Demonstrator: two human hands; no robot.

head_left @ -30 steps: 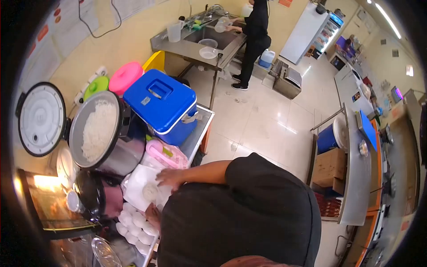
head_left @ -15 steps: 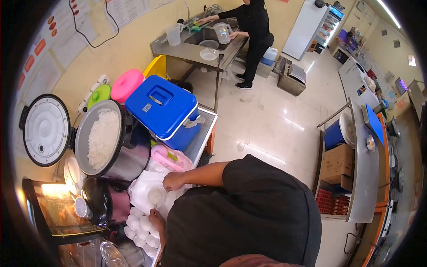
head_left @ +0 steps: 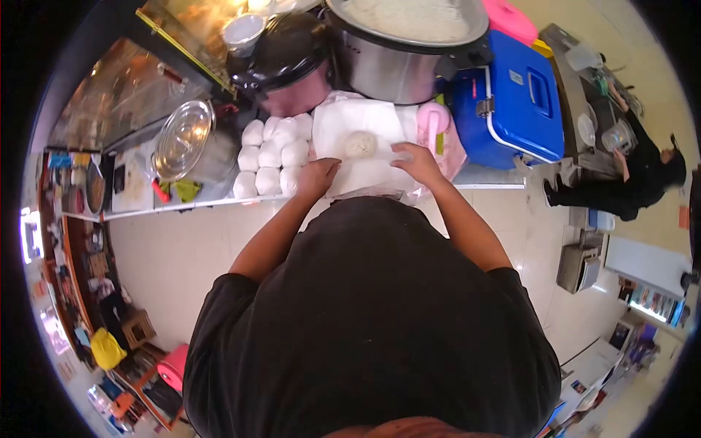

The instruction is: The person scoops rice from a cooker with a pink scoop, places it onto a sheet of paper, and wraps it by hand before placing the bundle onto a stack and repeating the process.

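Observation:
A round mound of cooked rice (head_left: 359, 144) sits on a sheet of white wrapping paper (head_left: 342, 117) on the counter in front of me. At the paper's near left side is my left hand (head_left: 319, 177), its fingers closed together on the edge. My right hand (head_left: 418, 162) reaches in from the other side, thumb and fingers apart, fingertips at the paper just right of the rice. Several white wrapped parcels (head_left: 270, 155) are packed in rows beside my left hand. A pink-handled thing (head_left: 434, 118) lies on pink plastic beyond my right hand.
Behind the paper stand a large cooker of rice (head_left: 405, 18) and a smaller dark-lidded cooker (head_left: 296, 66). A blue cooler box (head_left: 504, 102) is at the right, a steel pot (head_left: 191, 142) at the left. A person in black (head_left: 642, 168) works at a sink far right.
My view has swung round to face the counter squarely. My right hand has shifted along the paper's right side; my left hand remains at its left, beside the parcels.

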